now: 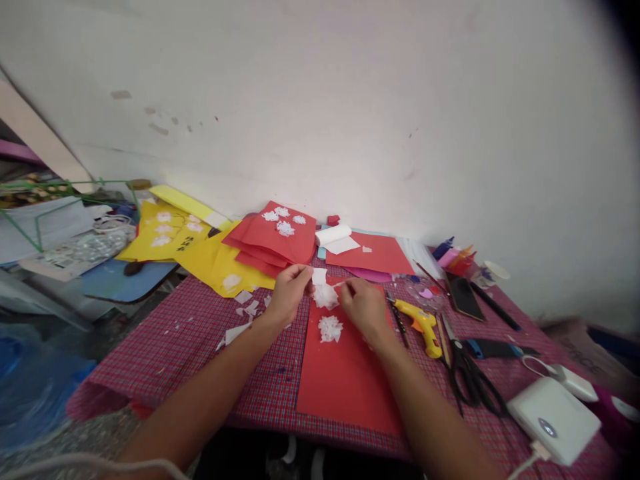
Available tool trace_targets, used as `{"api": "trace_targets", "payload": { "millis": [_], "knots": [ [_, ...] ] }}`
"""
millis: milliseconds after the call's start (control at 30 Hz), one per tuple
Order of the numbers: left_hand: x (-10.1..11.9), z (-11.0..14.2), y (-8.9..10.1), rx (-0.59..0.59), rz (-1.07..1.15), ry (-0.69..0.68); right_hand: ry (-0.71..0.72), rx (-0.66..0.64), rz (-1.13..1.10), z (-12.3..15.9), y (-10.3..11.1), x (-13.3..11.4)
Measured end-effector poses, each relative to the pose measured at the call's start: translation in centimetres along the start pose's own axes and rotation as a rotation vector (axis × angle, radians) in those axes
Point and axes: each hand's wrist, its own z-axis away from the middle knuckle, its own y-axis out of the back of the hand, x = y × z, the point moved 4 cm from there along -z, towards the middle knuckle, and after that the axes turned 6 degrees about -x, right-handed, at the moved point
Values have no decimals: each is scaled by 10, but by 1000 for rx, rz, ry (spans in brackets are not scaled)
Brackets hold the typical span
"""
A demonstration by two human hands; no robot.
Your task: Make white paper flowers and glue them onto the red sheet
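My left hand (291,292) is closed in a pinch on a small white paper piece (319,275). Its fingers are above the far end of a red paper sheet (345,380). My right hand (364,305) is closed too, fingertips together beside a white paper tuft (326,296); whatever is between those fingertips is too small to name. Nearer to me on the same sheet lies a crumpled white paper flower (330,329). Torn white paper scraps (237,333) lie on the checked cloth left of the sheet.
Red sheets (280,233) with white flowers and yellow sheets (207,260) lie at the back left. A white paper roll (334,235) lies behind my hands. On the right are a yellow glue gun (420,323), black scissors (473,380), a phone (465,295) and a white box (554,419).
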Motion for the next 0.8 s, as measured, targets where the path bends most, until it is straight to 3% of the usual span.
{"api": "trace_targets", "payload": {
  "millis": [167,367,533,667,800],
  "knots": [
    [2,1,-3,-16,-3,9,-6,21,37,-4,-3,1],
    [3,0,-2,-8,15,27,186,-163,-36,6,-3,-14],
    [1,2,-6,-83,51,82,76,-89,-472,8,11,-12],
    [3,7,-14,-206,20,115,-87,-176,-1000,6,11,-15],
    [5,11,-19,-290,-52,93,-147,-225,-1120,7,13,-18]
  ]
}}
